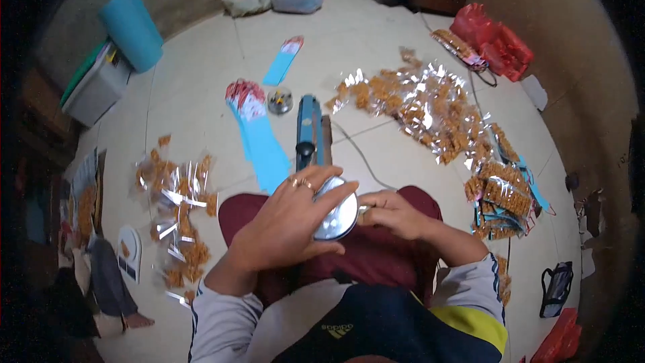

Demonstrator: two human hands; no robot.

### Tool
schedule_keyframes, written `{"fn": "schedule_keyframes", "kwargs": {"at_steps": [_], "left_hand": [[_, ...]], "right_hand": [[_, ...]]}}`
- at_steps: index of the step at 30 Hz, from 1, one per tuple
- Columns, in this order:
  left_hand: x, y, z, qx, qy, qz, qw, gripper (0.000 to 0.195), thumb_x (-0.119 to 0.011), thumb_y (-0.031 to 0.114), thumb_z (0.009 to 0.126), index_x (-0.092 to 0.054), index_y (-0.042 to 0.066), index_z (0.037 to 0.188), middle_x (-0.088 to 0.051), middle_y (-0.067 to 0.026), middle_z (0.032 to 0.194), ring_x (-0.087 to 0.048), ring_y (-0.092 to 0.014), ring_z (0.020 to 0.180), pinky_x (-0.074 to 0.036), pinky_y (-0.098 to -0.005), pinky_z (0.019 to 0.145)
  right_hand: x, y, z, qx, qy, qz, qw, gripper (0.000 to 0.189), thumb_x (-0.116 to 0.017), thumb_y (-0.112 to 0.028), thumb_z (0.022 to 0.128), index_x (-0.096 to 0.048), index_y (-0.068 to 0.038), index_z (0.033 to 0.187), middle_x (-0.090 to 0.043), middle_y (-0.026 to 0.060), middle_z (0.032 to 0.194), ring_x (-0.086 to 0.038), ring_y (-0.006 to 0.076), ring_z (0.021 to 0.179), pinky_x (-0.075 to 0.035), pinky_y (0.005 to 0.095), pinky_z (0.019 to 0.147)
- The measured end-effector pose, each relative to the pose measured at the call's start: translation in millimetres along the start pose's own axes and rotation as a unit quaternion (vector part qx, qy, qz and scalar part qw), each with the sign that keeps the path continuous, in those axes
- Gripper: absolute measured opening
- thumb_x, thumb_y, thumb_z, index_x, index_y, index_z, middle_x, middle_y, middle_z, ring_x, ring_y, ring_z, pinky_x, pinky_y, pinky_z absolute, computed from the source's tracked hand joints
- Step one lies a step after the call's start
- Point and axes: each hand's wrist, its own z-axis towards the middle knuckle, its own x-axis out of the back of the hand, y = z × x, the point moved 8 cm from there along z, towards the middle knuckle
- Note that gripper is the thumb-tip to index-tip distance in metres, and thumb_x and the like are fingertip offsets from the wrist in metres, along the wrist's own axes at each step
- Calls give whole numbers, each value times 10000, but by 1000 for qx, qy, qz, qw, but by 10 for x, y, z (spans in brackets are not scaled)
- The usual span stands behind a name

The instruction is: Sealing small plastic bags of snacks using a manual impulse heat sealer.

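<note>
Over my lap is a shiny metal mug (340, 214), its round top facing up. My left hand (284, 224) lies across its left side and top, thumb reaching over the upper rim. At the right side, my right hand (395, 214) grips what looks like the mug's handle. Just ahead stands a blue hand impulse sealer (306, 123) with a black knob, partly behind my left hand. Blue strips with red-printed tops (257, 131) lie in a fanned stack left of the sealer. A small clear round container (280, 101) holding small dark and yellow pieces sits beside them.
Clear packets of brown snacks spread in a large pile (428, 106) and a smaller pile (181, 212). Packets on blue strips (504, 194) are stacked at right. A cable (360, 154) crosses the floor. Another person's foot (138, 320) is near a white scale (129, 252).
</note>
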Motion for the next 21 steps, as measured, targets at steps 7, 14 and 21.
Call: {"fn": "schedule_keyframes", "kwargs": {"at_steps": [7,14,21], "left_hand": [[88,-129,-103,-4,104,-248,963,881,-763,394,461,-381,20,1161,-405,-137,1161,-392,-253,1078,-305,-352,911],[-113,-512,-387,117,232,-558,788,867,-625,538,604,-281,36,1221,-439,-136,1126,-463,-215,1024,-387,-281,816],[-364,-417,-556,147,154,-632,745,896,-653,535,571,-285,43,1224,-407,-142,1151,-443,-223,1042,-357,-290,842]], "right_hand": [[-25,-80,-123,0,31,-1,1000,136,-475,-106,739,-459,-31,627,-406,-46,576,-353,31,551,-289,199,493],[-101,-140,-314,12,18,-7,1000,181,-478,-101,750,-407,-40,596,-352,-53,564,-315,28,546,-265,201,483],[-394,-485,-554,14,-51,52,997,173,-457,-76,758,-404,-35,599,-369,-47,575,-318,25,562,-272,206,485]]}}
